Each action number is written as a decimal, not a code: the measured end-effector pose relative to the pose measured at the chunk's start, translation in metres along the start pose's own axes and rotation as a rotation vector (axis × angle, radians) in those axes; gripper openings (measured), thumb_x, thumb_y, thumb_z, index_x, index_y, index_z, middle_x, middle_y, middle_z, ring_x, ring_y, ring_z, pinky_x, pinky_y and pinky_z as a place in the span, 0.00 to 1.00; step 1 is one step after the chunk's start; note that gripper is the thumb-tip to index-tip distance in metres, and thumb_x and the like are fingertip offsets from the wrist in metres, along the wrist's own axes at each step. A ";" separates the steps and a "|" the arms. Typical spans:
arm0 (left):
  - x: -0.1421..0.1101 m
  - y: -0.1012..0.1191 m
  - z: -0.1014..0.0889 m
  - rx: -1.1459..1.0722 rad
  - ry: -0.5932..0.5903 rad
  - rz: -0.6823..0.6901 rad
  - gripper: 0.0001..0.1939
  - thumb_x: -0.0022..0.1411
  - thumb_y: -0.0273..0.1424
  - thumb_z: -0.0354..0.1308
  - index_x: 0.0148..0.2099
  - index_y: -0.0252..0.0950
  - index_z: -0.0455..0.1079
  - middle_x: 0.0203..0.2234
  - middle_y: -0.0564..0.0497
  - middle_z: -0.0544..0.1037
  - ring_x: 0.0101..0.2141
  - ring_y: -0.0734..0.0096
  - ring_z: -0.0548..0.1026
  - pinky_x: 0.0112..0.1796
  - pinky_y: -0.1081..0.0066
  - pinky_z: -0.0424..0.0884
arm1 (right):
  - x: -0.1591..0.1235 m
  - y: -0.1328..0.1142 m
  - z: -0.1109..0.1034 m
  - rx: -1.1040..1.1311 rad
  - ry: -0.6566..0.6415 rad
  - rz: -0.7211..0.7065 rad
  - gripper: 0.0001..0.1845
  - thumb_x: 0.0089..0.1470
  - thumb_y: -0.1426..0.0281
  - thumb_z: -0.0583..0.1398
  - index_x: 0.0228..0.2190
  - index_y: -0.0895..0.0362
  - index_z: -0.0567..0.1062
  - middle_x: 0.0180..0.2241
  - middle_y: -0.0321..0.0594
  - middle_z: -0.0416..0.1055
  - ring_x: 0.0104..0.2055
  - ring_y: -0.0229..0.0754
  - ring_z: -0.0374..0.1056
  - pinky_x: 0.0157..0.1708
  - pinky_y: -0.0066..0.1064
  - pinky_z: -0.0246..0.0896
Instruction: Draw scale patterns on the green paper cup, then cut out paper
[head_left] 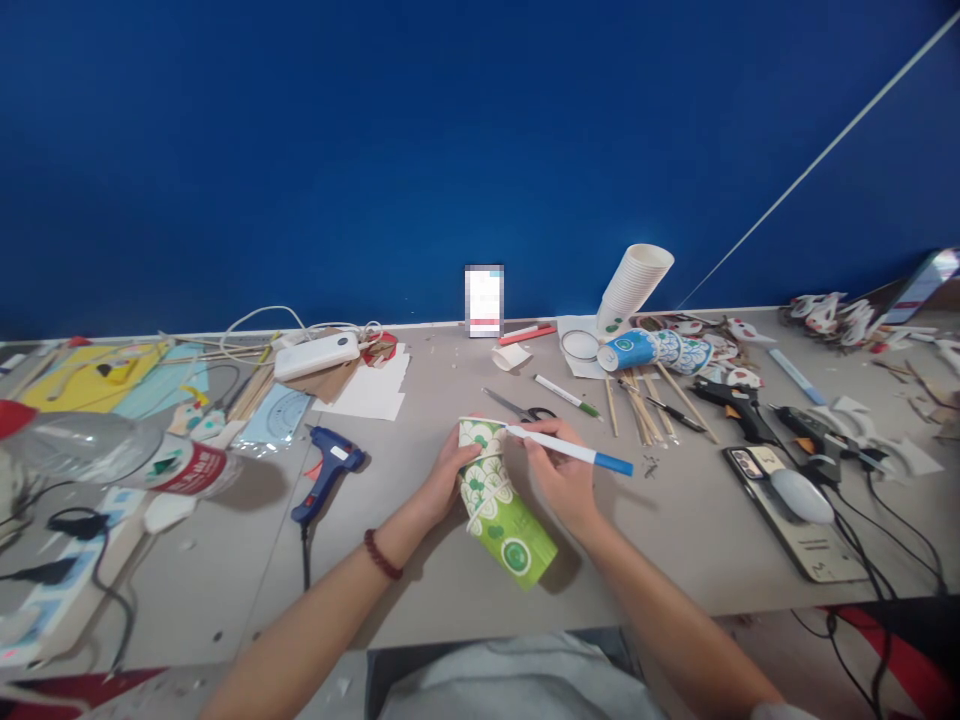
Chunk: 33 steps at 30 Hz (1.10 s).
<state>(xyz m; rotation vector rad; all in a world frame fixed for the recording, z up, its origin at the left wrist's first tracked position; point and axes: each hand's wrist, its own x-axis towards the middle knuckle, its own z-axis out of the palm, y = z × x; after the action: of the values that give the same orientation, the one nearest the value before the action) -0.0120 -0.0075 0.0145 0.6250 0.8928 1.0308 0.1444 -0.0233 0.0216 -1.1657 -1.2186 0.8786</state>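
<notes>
My left hand (pixel 445 475) wraps round the upper end of a green and white figure of joined paper cups (pixel 510 525), which tilts with its green base toward me and to the right. A white marker with a blue end (pixel 577 451) is gripped in my right hand (pixel 561 475), its tip at the top part of the cups. Whether the tip touches the paper I cannot tell. Just beyond my hands lies a pair of scissors (pixel 525 408), partly hidden, and a white marker with a green end (pixel 568 395).
A blue glue gun (pixel 328 474) lies left, near a bottle (pixel 127 455) and a power strip (pixel 75 580). To the right are blue joined cups (pixel 637 350), a leaning cup stack (pixel 634 285), wooden sticks (pixel 645 410), black glue guns (pixel 739 405) and a phone (pixel 799 530).
</notes>
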 end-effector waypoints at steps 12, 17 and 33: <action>-0.003 0.002 0.003 0.027 -0.028 0.009 0.29 0.48 0.32 0.63 0.53 0.37 0.60 0.37 0.49 0.76 0.36 0.65 0.74 0.38 0.68 0.67 | -0.002 0.003 0.000 -0.044 -0.009 -0.016 0.07 0.53 0.66 0.57 0.35 0.54 0.72 0.37 0.41 0.75 0.37 0.44 0.72 0.38 0.38 0.69; -0.003 0.002 0.001 0.043 -0.041 0.007 0.31 0.48 0.32 0.64 0.54 0.38 0.58 0.36 0.50 0.75 0.35 0.66 0.74 0.37 0.68 0.67 | -0.003 0.003 -0.001 -0.061 -0.021 -0.029 0.07 0.53 0.66 0.57 0.36 0.53 0.71 0.38 0.42 0.74 0.38 0.44 0.72 0.36 0.36 0.70; -0.003 -0.001 -0.001 0.083 -0.026 0.024 0.30 0.47 0.33 0.65 0.52 0.40 0.60 0.34 0.52 0.74 0.34 0.68 0.73 0.36 0.70 0.67 | -0.002 -0.006 -0.001 -0.183 -0.010 -0.171 0.07 0.51 0.71 0.57 0.35 0.52 0.71 0.37 0.40 0.75 0.43 0.46 0.71 0.45 0.42 0.66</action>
<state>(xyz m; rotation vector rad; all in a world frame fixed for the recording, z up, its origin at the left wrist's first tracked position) -0.0125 -0.0102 0.0142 0.7184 0.9106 1.0090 0.1447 -0.0265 0.0270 -1.1826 -1.4071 0.6559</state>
